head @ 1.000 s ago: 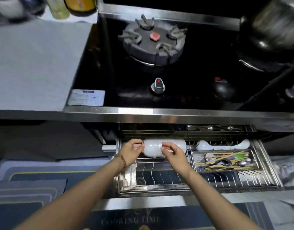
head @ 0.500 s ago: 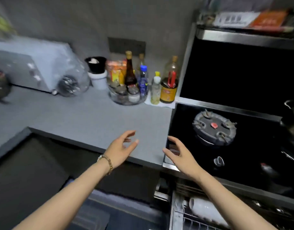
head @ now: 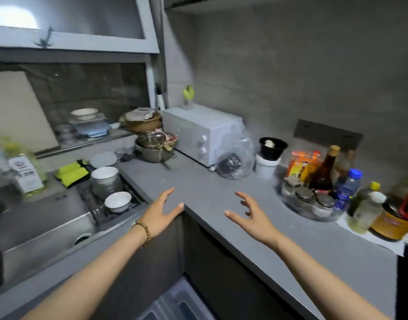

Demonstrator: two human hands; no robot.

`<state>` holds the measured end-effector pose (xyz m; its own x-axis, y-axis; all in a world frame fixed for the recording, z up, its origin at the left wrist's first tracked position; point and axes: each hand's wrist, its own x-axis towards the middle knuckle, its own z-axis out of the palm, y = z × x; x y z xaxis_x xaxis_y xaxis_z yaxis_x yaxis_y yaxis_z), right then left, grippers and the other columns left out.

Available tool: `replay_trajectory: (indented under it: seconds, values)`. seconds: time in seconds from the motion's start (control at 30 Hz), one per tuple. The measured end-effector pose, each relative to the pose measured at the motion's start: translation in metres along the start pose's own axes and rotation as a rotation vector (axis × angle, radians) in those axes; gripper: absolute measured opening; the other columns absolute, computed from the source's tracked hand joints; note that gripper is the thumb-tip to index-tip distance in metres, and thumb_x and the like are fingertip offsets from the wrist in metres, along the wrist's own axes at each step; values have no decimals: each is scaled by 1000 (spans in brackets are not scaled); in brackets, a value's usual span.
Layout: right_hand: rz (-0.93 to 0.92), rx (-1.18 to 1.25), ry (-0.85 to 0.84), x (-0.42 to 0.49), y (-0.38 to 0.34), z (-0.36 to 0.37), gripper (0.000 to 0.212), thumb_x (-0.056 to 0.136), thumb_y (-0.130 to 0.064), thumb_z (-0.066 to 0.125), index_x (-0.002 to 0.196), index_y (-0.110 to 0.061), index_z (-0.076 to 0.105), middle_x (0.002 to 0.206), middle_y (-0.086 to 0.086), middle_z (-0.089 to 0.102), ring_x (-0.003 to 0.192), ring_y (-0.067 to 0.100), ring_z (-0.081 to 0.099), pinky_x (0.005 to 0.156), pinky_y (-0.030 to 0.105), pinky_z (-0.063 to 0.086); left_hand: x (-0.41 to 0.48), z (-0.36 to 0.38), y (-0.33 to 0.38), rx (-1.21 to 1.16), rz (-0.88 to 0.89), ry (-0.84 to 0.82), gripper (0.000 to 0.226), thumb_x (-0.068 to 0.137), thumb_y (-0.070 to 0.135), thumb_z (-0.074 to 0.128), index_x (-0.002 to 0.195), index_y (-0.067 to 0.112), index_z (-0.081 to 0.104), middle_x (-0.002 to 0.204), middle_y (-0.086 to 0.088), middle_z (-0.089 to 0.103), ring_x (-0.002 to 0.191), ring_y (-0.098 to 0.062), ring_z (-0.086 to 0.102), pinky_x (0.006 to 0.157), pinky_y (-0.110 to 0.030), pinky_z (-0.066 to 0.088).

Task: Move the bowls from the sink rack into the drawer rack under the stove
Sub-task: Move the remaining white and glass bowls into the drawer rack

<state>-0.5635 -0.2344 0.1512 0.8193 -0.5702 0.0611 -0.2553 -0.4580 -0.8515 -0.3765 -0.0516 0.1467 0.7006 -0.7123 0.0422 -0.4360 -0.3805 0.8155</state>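
On the sink rack (head: 131,197) at the left stands a stack of white bowls (head: 105,181), with a single small white bowl (head: 118,201) upright in front of it. My left hand (head: 161,212) hovers open over the counter corner, just right of the rack, holding nothing. My right hand (head: 249,215) is also open and empty, fingers spread, above the grey counter. Both hands are apart from the bowls. The drawer rack and the stove are out of view.
A steel sink (head: 39,218) lies left of the rack. On the grey counter (head: 221,190) stand a white toaster oven (head: 199,135), a metal pot (head: 154,146), a bagged item (head: 235,162), and a tray of bottles and jars (head: 313,197) at the right.
My hands let go of the white bowls in the drawer rack and rose, empty. The view swung left from the stove and drawer to the counter and sink rack.
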Motion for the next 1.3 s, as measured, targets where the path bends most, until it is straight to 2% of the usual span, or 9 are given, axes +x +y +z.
replay_trajectory:
  seconds: [0.2,0.47,0.67,0.8,0.97,1.03,1.1,1.2,1.3]
  values:
    - [-88,-6,-221,103,-25,83,69,82,-39,64,141,-23,32,148,-2,31,135,14,34,102,20,30,33,-65,-63,20,-145,150,57,86,38,59,136,20,40,141,-3,45,128,-15,44,108,-30,34]
    - [-134,53,-500,224,-50,182,68,83,-38,65,140,-22,33,147,-1,32,132,14,37,99,20,31,82,-118,-125,-74,-361,337,51,89,29,58,134,12,41,133,-8,52,107,-11,48,91,-18,34]
    - [-53,138,-567,292,-58,259,67,81,-32,69,138,-18,37,141,1,41,126,16,41,103,27,38,124,-153,-173,-111,-458,402,54,90,34,54,138,13,39,140,-9,46,129,-23,44,97,-23,33]
    - [7,149,-585,336,-63,307,72,78,-33,72,139,-16,36,141,1,43,131,19,41,109,35,37,164,-181,-211,-157,-451,402,47,93,24,52,135,8,40,138,-7,45,118,-13,43,95,-21,32]
    - [48,136,-570,393,-64,369,87,62,-53,75,134,-19,42,135,5,52,128,20,46,109,40,39,219,-213,-262,-194,-443,375,51,94,20,48,140,5,31,146,-11,38,132,-23,39,103,-24,32]
    - [75,133,-548,412,-69,386,74,73,-40,74,135,-16,41,136,4,51,126,19,46,106,31,38,239,-220,-283,-157,-443,337,54,95,23,47,142,5,27,147,-10,35,135,-24,35,99,-21,28]
    - [87,130,-534,429,-72,401,70,79,-32,71,138,-13,38,135,0,47,128,17,42,102,26,34,257,-225,-302,-129,-472,299,63,94,33,47,145,7,21,152,-10,28,139,-26,30,108,-28,27]
    - [92,155,-527,449,-73,419,43,83,-19,67,121,-11,49,113,-9,48,114,10,45,97,21,32,278,-227,-325,-92,-523,274,68,92,44,45,145,6,25,152,-14,28,139,-29,30,113,-36,25]
    - [44,163,-507,464,-69,438,37,77,-30,71,107,-10,61,115,-3,63,112,15,56,108,33,37,294,-224,-346,-102,-495,293,87,74,66,36,137,6,40,142,-15,44,130,-30,42,109,-40,34]
